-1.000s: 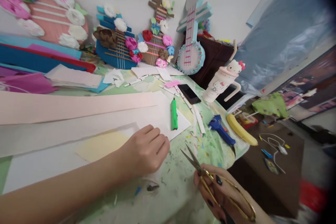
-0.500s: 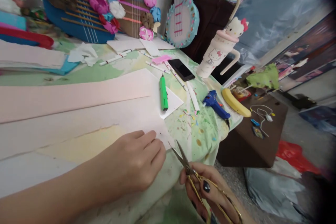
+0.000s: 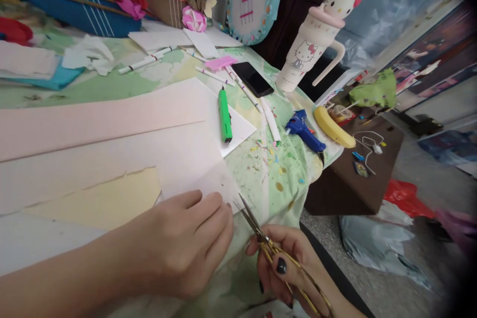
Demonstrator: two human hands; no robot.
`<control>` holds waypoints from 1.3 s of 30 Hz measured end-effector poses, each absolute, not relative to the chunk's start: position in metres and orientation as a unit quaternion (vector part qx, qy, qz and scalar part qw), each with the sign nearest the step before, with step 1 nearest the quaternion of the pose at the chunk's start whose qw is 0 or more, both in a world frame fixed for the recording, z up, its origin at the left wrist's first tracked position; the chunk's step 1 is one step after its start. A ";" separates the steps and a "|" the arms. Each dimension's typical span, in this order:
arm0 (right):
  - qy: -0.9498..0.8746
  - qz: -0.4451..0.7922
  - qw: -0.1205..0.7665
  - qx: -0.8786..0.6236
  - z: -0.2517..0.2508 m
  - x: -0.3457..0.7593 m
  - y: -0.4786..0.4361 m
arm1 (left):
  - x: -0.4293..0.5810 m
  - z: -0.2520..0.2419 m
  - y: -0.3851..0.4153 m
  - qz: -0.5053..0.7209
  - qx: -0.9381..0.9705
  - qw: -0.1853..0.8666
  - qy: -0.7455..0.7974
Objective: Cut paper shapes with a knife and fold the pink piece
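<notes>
Right fingers gripping my scissors, left fingers on the white paper at the tabletop edge (can't tell if pinching). Blades were clear of its corner a sec ago, now they're within cutting range.

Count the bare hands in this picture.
2: the bare left hand at the thin white paper, and the bare right hand holding the gold-handled metal scissors. No others show.
</notes>
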State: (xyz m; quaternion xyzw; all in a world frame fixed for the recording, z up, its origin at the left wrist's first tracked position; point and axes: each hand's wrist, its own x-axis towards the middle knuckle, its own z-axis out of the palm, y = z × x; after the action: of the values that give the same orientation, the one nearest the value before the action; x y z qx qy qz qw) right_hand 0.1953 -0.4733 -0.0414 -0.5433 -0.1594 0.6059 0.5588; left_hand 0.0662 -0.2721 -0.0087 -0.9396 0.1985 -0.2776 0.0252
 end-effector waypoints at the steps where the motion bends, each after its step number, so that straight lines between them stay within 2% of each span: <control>1: -0.157 0.607 0.558 -0.544 -0.041 0.194 -0.473 | 0.066 -0.009 -0.273 -0.277 -0.939 0.021 0.201; 25: -0.113 0.621 0.571 -0.525 -0.035 0.185 -0.462 | 0.055 -0.015 -0.285 -0.235 -0.956 0.006 0.174; 39: -0.085 0.621 0.543 -0.558 -0.038 0.181 -0.464 | 0.050 -0.016 -0.289 -0.236 -0.956 0.001 0.176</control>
State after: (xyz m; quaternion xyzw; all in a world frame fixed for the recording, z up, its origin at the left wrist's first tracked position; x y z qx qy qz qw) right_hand 0.1806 -0.4640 -0.0380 -0.5585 -0.0855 0.6212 0.5430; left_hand 0.0501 -0.2887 -0.0161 -0.9557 0.1762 -0.2358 0.0015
